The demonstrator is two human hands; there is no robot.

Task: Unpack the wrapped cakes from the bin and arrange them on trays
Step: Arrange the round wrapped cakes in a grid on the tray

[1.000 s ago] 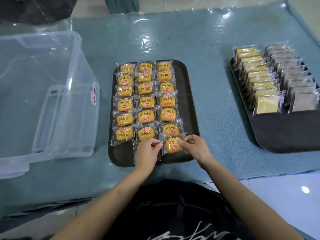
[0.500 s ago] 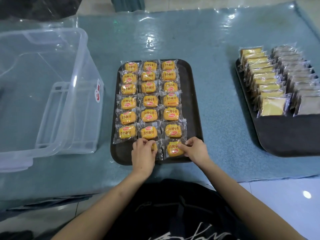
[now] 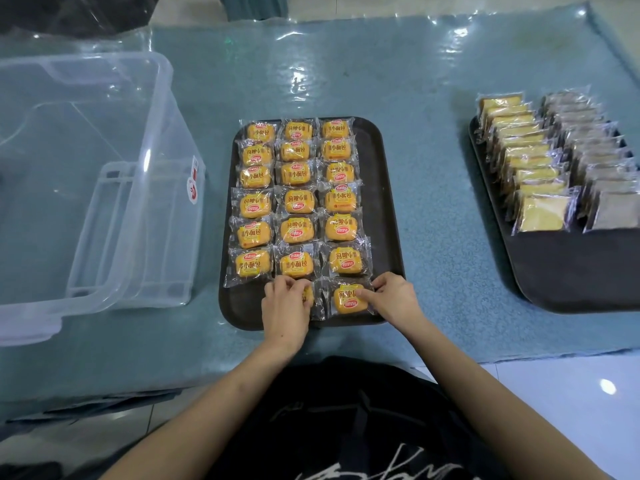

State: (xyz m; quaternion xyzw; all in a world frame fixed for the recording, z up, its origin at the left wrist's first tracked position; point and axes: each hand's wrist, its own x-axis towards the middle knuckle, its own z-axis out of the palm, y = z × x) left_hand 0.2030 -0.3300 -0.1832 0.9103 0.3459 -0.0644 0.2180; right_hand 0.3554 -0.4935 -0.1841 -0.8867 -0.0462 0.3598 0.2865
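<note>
Cakes: small orange-yellow cakes in clear plastic wrappers (image 3: 295, 202) are sitting in three columns on the dark brown rectangular tray (image 3: 389, 216) in front of me.
Count: I am counting six full rows, eighteen cakes, plus two in a seventh row at the near edge, twenty in all.
Left hand: my left hand (image 3: 285, 306) is curling over the middle cake of the near row (image 3: 308, 295), mostly hiding it; fingertips are pinching its wrapper.
Right hand: my right hand (image 3: 393, 297) is pinching the edge of the right-hand cake of that row (image 3: 348, 299), which is lying flat on the tray.
Bin: the clear plastic storage bin (image 3: 166, 188) at my left is looking emptied.
Second tray: another dark tray (image 3: 571, 271) at my right is carrying two rows of wrapped square slices, yellow (image 3: 545, 213) and brownish (image 3: 614, 211); I cannot count them reliably.
Progress: I am judging the unpacking nearly finished, with only squaring the near row remaining.
</note>
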